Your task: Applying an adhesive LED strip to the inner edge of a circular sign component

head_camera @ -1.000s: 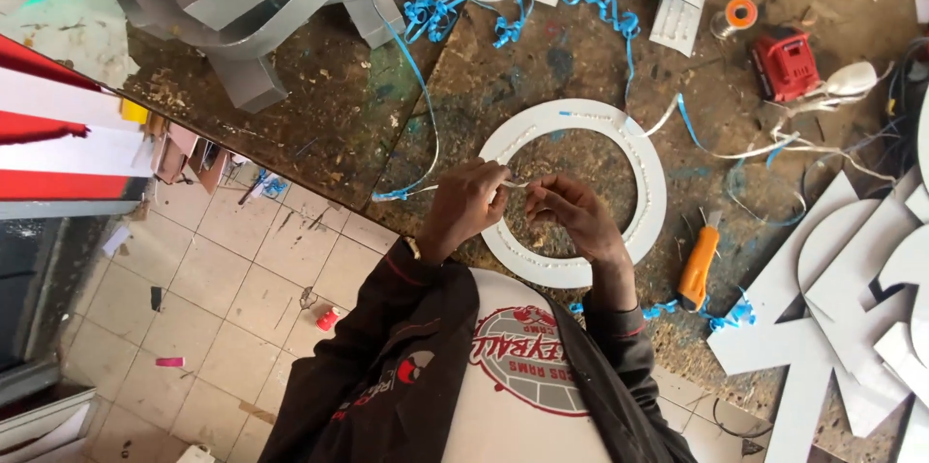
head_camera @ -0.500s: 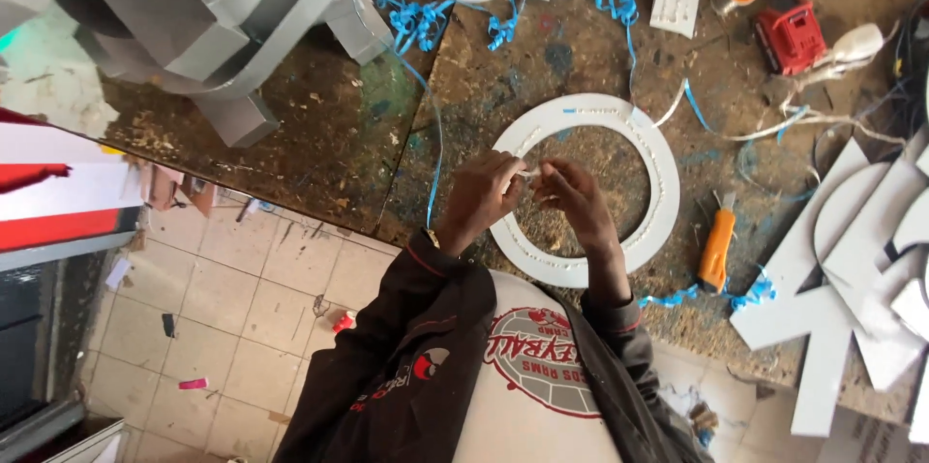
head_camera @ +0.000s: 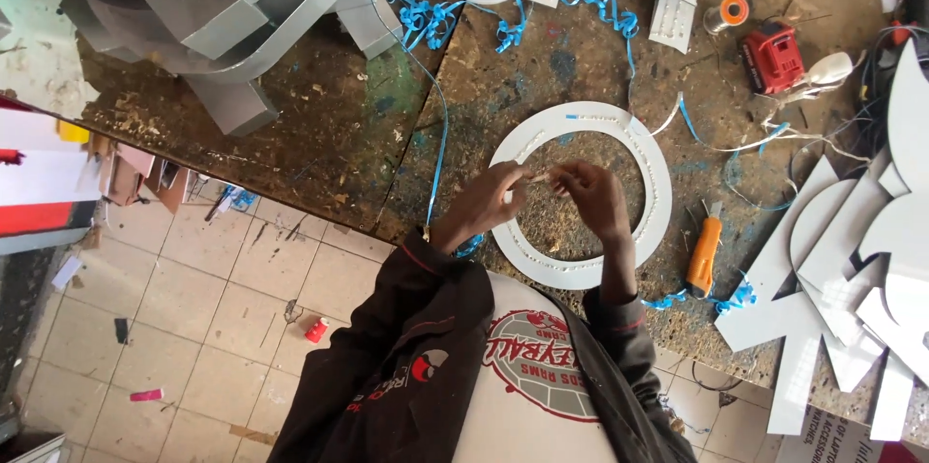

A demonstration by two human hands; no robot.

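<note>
Down on the left, a tiled floor (head_camera: 145, 279) with small bits of litter and a little red cap (head_camera: 315, 330). Up top on the left, big grey box letters (head_camera: 223, 8) piled on the dirty brown workbench (head_camera: 319, 144). Next to them, curly blue plastic strips (head_camera: 426, 18), with one long thin strip hanging down to the bench edge.

In the middle, a flat white ring (head_camera: 581, 194) lying on the bench, with rows of tiny dots along its face. Over the left part of the ring, the left hand (head_camera: 481, 207). Just right of it, over the hole of the ring, the right hand (head_camera: 592, 200). Both hands close together, fingertips almost meeting, pinching a small thin thing (head_camera: 538, 176) between them. Too small to tell what it is. Dark jacket sleeves under both hands.

Right of the ring, an orange box cutter (head_camera: 704, 255) lying flat, near the ring but not touching it. Higher up, a small orange spool (head_camera: 728, 12) and a red battery block (head_camera: 772, 57) beside it. Far right, flat white cut-out shapes (head_camera: 852, 269) stacked over each other, and a tangle of thin wires (head_camera: 832, 139) above them.
</note>
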